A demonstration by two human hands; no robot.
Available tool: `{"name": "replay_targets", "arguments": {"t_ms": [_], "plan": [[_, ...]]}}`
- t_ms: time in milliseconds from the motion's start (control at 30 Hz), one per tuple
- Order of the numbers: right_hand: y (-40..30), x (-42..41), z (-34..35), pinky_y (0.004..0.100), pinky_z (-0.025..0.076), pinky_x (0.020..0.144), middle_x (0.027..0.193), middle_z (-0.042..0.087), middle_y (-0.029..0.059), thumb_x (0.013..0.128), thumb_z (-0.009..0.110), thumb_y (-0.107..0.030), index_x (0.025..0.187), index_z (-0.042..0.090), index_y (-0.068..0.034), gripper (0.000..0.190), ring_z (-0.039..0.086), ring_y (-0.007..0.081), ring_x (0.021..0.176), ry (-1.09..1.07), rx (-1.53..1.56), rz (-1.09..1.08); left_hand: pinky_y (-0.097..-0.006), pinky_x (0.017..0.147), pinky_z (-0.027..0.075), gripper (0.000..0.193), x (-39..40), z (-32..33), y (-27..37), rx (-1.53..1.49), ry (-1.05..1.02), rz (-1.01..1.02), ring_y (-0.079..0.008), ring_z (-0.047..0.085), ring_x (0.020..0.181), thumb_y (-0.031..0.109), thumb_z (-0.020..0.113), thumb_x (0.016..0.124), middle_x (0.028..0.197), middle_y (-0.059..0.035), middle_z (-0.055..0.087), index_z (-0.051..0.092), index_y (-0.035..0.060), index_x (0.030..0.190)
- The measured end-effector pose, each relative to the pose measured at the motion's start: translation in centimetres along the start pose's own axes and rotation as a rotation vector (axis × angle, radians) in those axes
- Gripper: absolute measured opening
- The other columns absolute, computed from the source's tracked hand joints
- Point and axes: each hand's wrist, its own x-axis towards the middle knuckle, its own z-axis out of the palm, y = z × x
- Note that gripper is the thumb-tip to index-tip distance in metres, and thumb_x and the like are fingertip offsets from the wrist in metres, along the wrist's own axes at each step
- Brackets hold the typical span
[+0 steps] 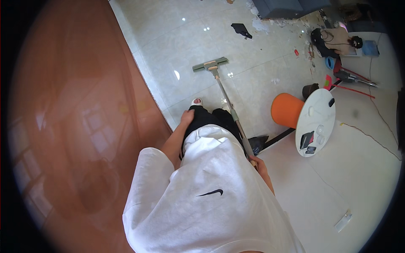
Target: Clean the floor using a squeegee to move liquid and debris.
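My right hand [261,167] is wrapped around the upper end of a long mop handle [225,95] beside my right hip. The handle slants away over the floor to a grey-green flat mop head [210,64], which lies on the pale tiles [164,57] in front of my feet. My left hand [187,116] touches the left thigh of my black trousers [202,117]; its fingers are partly hidden, and whether they grip the cloth is unclear. One white open-toed shoe [196,101] shows past the trouser leg.
A reddish-brown glossy surface [79,95] runs along my left. At right stands a round white table [316,120] with an orange base [286,109]. A black bag [258,144] lies by the wall. Black cloth [241,30] and scraps litter the floor; farther off is another person [337,39].
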Motion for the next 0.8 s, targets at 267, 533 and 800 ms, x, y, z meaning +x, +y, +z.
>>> {"name": "replay_targets", "arguments": {"t_ms": [267, 533, 800], "plan": [[-1.6, -6.9, 4.9, 0.0246, 0.035, 0.035, 0.083, 0.069, 0.0081, 0.091, 0.064, -0.028, 0.103, 0.062, -0.004, 0.027, 0.053, 0.0107, 0.047, -0.055, -0.430, -0.312, -0.0500, 0.105, 0.042, 0.098, -4.9, 11.8, 16.1, 0.148, -0.494, 0.016, -0.0439, 0.040, 0.136, 0.070, 0.046, 0.086, 0.152, -0.0282, 0.033, 0.027, 0.0010, 0.152], [1.9, -10.1, 4.9, 0.0370, 0.050, 0.065, 0.077, 0.068, 0.0157, 0.096, 0.057, -0.039, 0.123, 0.062, -0.002, 0.046, 0.067, 0.0251, 0.068, 0.268, -1.203, -0.704, -0.0585, 0.077, 0.056, 0.042, -5.8, 21.2, 12.3, -0.528, -0.445, -0.604, -0.0355, 0.066, 0.098, 0.018, 0.053, 0.092, 0.107, -0.0176, 0.059, 0.041, -0.0004, 0.128], [2.2, -9.3, 1.6, 0.0275, 0.046, 0.052, 0.064, 0.062, 0.0044, 0.090, 0.070, -0.034, 0.119, 0.068, -0.002, 0.044, 0.056, 0.0087, 0.055, 0.280, -1.066, -0.678, -0.0497, 0.063, 0.060, 0.015, -8.9, 22.2, 11.7, -0.371, -0.684, -0.558, -0.0281, 0.067, 0.064, 0.002, 0.045, 0.094, 0.082, -0.0123, 0.059, 0.050, 0.0022, 0.108]]}}
